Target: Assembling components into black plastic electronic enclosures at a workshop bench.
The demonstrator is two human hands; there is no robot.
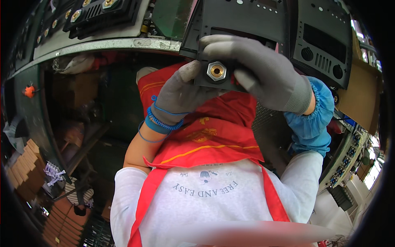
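A black front panel (247, 16) with slots and small holes lies in front of me, its near end over my lap. On that end sits a brass connector with a silver hex nut (216, 71). My left hand (179, 91), in a grey glove, is closed on the panel's near left corner, thumb up beside the nut and fingers underneath. My right hand (269, 68), also gloved, arches over the panel with fingers bent and thumb tucked in. A bit of red (233, 79) shows by that thumb; whatever is under the palm is hidden.
Another black panel (323, 45) with round knobs lies to the right, beside brown cardboard (362, 94). More black panels with brass connectors (103, 16) rest at the upper left on the metal-edged bench (111, 44). Cardboard pieces (24, 162) stand low on the left.
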